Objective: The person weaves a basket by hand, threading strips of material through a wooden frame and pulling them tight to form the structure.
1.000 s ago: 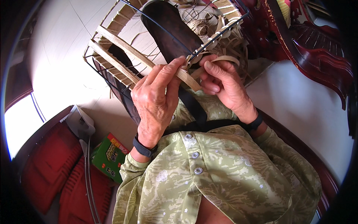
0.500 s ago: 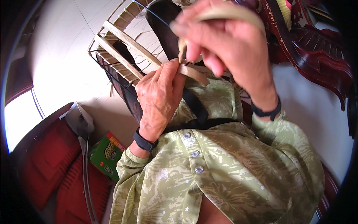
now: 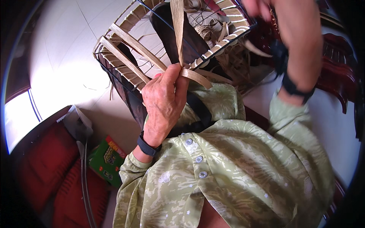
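Note:
My left hand is closed in front of my lap, thumb and finger pinching a flat tan woven strip at the near edge of a wire frame. From the pinch the strip rises past the top of the picture, and a short strip end sticks out to the right. Tan banding lashed with white cord lines the frame's edges. Two flat strips span its left part. My right hand is raised at the upper right, smeared by motion, its fingers partly cut off; what it holds cannot be made out.
Under and behind the frame lies a tangle of loose tan strips. Carved dark-red wooden furniture stands at the right. On the left are red cushions, a green box and a grey long-handled tool.
My right hand has swung from above the left hand out to the upper right. The strip now stands taut upward from the left hand, which keeps its pinch.

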Tool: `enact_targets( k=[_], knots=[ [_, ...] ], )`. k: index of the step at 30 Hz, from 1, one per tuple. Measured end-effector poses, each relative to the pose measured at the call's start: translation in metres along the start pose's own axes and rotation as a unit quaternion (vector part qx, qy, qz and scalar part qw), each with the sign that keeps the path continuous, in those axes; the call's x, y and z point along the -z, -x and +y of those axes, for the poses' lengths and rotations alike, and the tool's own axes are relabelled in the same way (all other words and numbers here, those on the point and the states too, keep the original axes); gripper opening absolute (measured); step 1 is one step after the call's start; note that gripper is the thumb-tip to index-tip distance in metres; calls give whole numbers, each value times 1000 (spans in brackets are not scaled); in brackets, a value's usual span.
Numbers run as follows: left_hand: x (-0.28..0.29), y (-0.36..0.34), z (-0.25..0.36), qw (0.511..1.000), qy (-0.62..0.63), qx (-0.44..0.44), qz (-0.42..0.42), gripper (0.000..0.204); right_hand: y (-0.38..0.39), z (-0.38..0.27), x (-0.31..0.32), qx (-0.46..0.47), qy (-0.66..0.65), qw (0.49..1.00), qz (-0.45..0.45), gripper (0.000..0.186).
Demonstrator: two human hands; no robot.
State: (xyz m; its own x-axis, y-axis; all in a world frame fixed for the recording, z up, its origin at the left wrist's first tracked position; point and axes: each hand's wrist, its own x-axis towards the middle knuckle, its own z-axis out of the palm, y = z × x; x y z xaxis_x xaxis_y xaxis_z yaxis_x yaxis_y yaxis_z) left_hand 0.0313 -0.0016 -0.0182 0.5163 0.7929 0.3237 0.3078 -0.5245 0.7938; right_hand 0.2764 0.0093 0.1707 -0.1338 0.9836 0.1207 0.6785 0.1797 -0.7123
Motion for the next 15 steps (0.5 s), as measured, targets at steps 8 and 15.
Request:
enact_targets(
  k=[8, 15],
  knots=[
    [8, 1, 3, 999, 26, 42, -14, 19, 85, 23, -148, -284, -273, 918, 42, 13],
    [2, 2, -2, 989, 110, 91, -30, 16, 108, 34, -177, -304, -317, 888, 133, 27]
  ],
)
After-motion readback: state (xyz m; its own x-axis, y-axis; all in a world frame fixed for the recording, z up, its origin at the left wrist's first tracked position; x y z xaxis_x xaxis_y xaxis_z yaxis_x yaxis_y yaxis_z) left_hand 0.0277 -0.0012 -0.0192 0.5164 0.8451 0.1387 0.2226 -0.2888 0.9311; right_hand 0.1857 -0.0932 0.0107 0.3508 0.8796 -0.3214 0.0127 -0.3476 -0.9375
